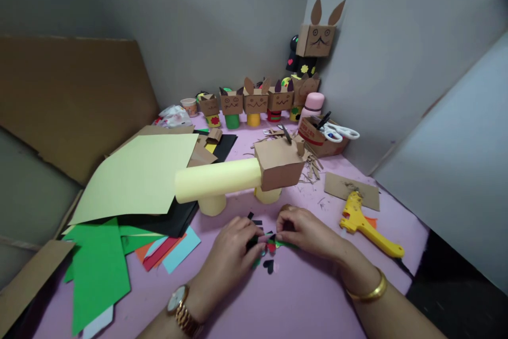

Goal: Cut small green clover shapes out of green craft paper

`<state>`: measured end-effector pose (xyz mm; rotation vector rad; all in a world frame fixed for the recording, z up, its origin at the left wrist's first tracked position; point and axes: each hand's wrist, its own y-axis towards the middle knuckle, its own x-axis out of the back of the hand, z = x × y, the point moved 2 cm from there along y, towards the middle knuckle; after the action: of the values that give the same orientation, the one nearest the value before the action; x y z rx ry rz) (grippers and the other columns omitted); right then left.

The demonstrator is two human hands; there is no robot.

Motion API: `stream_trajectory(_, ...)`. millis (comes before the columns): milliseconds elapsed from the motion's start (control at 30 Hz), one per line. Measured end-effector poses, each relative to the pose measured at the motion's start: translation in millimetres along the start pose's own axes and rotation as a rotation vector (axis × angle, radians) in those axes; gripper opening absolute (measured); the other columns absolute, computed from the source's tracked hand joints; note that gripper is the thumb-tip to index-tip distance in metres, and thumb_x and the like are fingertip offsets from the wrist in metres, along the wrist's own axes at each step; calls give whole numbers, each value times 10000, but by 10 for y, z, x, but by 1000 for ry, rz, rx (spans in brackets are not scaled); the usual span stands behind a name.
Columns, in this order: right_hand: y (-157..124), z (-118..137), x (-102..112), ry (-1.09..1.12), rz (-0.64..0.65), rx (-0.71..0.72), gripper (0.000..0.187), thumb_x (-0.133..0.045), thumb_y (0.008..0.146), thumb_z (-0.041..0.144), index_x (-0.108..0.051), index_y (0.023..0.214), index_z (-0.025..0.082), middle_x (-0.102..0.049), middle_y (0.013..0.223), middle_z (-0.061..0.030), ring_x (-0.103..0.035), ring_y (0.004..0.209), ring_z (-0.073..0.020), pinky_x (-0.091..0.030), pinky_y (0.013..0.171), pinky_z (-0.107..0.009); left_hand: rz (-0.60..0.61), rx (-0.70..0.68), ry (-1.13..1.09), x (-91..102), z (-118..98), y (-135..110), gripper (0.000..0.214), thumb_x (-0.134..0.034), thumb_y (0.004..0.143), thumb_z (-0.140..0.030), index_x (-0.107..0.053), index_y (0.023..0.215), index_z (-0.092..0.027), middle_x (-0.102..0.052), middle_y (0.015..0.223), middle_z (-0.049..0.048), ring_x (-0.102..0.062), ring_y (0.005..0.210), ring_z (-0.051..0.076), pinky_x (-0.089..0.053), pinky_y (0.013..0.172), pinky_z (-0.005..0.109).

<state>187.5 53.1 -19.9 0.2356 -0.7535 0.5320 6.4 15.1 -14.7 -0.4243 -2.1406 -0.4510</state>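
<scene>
My left hand, with a watch on its wrist, is closed in a pinch low over the pink table cover. My right hand, with a gold bangle, pinches beside it. Small coloured paper cutouts lie around the fingertips, among them a red piece and a black heart. What exactly each pinch holds is hidden and too small to name. Just beyond stands a cardboard box head joined to a pale yellow paper tube body on short paper tube legs.
A yellow glue gun rests at right, its nozzle end by a cardboard scrap. Scissors stick out of a small box. Paper sheets pile up at left. Several box-headed figures line the back.
</scene>
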Motion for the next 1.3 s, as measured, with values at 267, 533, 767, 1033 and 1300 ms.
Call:
stream_trajectory(267,3,-38,-7,214,-12,-67,105,-553,817,211,-635,799,148,-602,670,10,-505,603,-118,-370,535,-201,-108,174,-187,90,53,11,238,-450,895,-264,-618,741,-195,-660,732,18,-593,689,178,-427,613,265)
stream_trajectory(533,21,0,-37,344,-14,-96,174,-526,826,260,-600,726,138,-542,592,24,-456,518,-94,-343,471,-185,-177,289,-315,82,127,13,324,-387,914,-356,-485,637,-221,-514,443,-66,-511,452,145,-378,500,235)
stream_trajectory(767,27,-49,-30,272,-80,-102,193,-464,858,244,-613,800,137,-604,687,-12,-530,598,-118,-405,535,-204,-312,327,-229,118,253,43,265,-388,907,-349,-532,736,-208,-612,602,-13,-587,563,166,-440,547,247)
stream_trajectory(1033,-67,-85,141,-33,70,-68,113,-691,673,253,-694,759,180,-614,619,19,-509,559,-123,-335,505,-215,-381,358,-9,173,334,-2,274,-466,861,-306,-559,1084,-177,-695,910,100,-648,826,295,-462,711,384)
stream_trajectory(1300,-129,9,125,-270,99,-5,89,-661,684,201,-687,769,193,-655,776,-36,-557,682,-183,-339,593,-270,-34,29,71,74,82,12,133,-578,820,-222,-653,930,-211,-636,881,60,-593,855,232,-476,739,345)
